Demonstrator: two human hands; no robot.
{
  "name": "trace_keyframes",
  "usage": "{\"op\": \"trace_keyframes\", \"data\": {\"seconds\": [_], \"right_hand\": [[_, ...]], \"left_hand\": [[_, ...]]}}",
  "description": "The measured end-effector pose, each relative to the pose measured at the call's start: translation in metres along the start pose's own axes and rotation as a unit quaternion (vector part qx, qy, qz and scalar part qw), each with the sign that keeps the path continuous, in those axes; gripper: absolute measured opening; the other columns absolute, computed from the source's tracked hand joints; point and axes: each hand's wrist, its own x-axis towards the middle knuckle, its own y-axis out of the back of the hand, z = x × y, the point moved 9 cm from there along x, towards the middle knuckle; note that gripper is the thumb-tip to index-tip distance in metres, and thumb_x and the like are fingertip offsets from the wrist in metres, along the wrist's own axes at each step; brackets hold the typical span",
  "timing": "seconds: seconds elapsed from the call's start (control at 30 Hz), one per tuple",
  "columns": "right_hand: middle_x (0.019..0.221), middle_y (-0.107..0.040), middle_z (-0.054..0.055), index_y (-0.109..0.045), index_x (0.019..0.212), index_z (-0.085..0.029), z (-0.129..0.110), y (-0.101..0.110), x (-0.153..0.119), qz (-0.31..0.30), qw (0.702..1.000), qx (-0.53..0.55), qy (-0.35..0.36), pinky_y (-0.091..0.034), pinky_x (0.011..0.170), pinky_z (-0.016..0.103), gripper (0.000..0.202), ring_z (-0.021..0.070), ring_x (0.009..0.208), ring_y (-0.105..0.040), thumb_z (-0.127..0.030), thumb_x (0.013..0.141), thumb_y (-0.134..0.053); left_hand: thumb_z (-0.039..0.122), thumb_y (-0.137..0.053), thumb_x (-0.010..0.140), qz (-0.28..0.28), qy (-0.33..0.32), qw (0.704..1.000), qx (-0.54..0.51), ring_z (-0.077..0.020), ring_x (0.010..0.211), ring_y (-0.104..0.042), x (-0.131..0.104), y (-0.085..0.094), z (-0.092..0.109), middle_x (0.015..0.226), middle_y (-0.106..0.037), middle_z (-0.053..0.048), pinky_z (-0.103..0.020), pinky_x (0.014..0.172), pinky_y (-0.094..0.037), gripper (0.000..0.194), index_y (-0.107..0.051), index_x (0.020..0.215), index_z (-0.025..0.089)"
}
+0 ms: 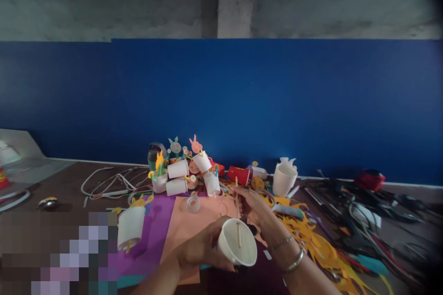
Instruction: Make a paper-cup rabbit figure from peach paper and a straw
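Head view: left hand (199,251) wrapped around a white paper cup (237,242), grip closed on its side, mouth of the cup tilted toward the camera, held just above the table (69,184). Right hand (254,207) just behind the cup, fingertips pinching a thin wooden stick (238,221) that runs down into the cup. Bangles on the right wrist. Beneath both hands, a peach paper sheet (194,221) lying over a purple sheet (157,235). Farther back, a heap of decorated white cups (183,173) with paper bunny cut-outs. Right of that, a lone white cup (284,179) and yellow paper scraps (311,235). Far right, tangled dark cables (374,221). Left, another white cup (130,228) lying on its side.
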Motion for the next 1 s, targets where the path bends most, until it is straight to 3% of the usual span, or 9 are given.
{"op": "trace_keyframes", "data": {"seconds": [0.17,0.27,0.43,0.53,0.6,0.67,0.8,0.9,1.0], "right_hand": [[0.053,-0.053,-0.006,-0.047,0.068,-0.022,-0.029,0.052,0.010,0.138,0.979,0.118,0.091,-0.043,0.047,0.022,0.029,0.0104,0.047,-0.051,-0.047,0.072,-0.060],[0.060,-0.054,-0.005,-0.048,0.074,-0.023,-0.054,0.064,0.001,0.168,0.962,0.149,0.155,-0.046,0.054,0.025,0.028,0.0121,0.055,-0.055,-0.049,0.074,-0.059],[0.056,-0.043,-0.004,-0.050,0.071,-0.022,-0.095,0.040,-0.040,0.173,0.953,-0.025,0.248,-0.033,0.047,0.025,0.033,0.0108,0.048,-0.040,-0.051,0.085,-0.048],[0.062,-0.045,-0.001,-0.048,0.071,-0.021,-0.116,0.022,-0.066,0.178,0.927,-0.104,0.314,-0.034,0.051,0.025,0.035,0.0121,0.055,-0.041,-0.050,0.089,-0.042],[0.066,-0.048,0.000,-0.049,0.070,-0.020,-0.122,0.007,-0.072,0.144,0.914,-0.157,0.344,-0.036,0.055,0.025,0.035,0.0129,0.060,-0.044,-0.047,0.091,-0.040],[0.063,-0.047,-0.001,-0.051,0.071,-0.019,-0.115,-0.006,-0.066,0.092,0.919,-0.191,0.331,-0.035,0.053,0.024,0.034,0.0120,0.057,-0.043,-0.046,0.090,-0.042],[0.053,-0.041,-0.005,-0.059,0.078,-0.016,-0.070,-0.029,-0.040,-0.036,0.952,-0.224,0.206,-0.027,0.045,0.022,0.034,0.0093,0.048,-0.036,-0.048,0.085,-0.050],[0.062,-0.054,-0.002,-0.064,0.089,-0.014,-0.039,-0.046,-0.032,-0.128,0.960,-0.211,0.133,-0.035,0.051,0.022,0.032,0.0107,0.056,-0.045,-0.044,0.081,-0.056],[0.069,-0.061,0.001,-0.068,0.089,-0.014,-0.022,-0.051,-0.030,-0.160,0.956,-0.225,0.102,-0.039,0.058,0.023,0.025,0.0128,0.062,-0.052,-0.034,0.076,-0.062]], "left_hand": [[0.019,-0.082,0.057,0.064,-0.014,0.995,-0.075,-0.0217,0.098,-0.054,0.001,0.016,-0.001,0.109,-0.059,-0.005,-0.029,0.079,-0.040,0.074,-0.049,0.124,0.024],[0.019,-0.080,0.060,0.139,-0.043,0.986,-0.080,-0.0224,0.101,-0.052,-0.001,0.037,0.002,0.111,-0.059,-0.004,-0.030,0.081,-0.038,0.074,-0.048,0.126,0.027],[0.024,-0.074,0.070,0.244,-0.089,0.964,-0.054,-0.0238,0.105,-0.049,-0.007,0.058,0.012,0.114,-0.058,-0.005,-0.033,0.086,-0.038,0.059,-0.050,0.124,0.026],[0.025,-0.073,0.070,0.284,-0.095,0.953,-0.042,-0.0242,0.107,-0.048,-0.009,0.064,0.017,0.115,-0.058,-0.005,-0.033,0.088,-0.037,0.057,-0.051,0.122,0.026],[0.025,-0.074,0.068,0.288,-0.098,0.951,-0.048,-0.0241,0.105,-0.049,-0.010,0.064,0.018,0.114,-0.059,-0.005,-0.033,0.087,-0.037,0.058,-0.051,0.122,0.026],[0.023,-0.074,0.067,0.280,-0.102,0.953,-0.060,-0.0239,0.104,-0.050,-0.010,0.063,0.018,0.113,-0.059,-0.005,-0.033,0.087,-0.037,0.061,-0.050,0.123,0.026],[0.020,-0.075,0.066,0.228,-0.088,0.966,-0.087,-0.0233,0.103,-0.051,-0.008,0.054,0.011,0.112,-0.059,-0.005,-0.033,0.086,-0.038,0.064,-0.050,0.124,0.025],[0.017,-0.074,0.065,0.187,-0.067,0.975,-0.096,-0.0203,0.095,-0.053,-0.006,0.046,0.007,0.108,-0.060,-0.004,-0.030,0.079,-0.039,0.064,-0.051,0.124,0.026],[0.015,-0.074,0.066,0.169,-0.064,0.978,-0.099,-0.0188,0.090,-0.054,-0.004,0.042,0.007,0.109,-0.059,-0.005,-0.028,0.075,-0.040,0.065,-0.050,0.125,0.025]]}}
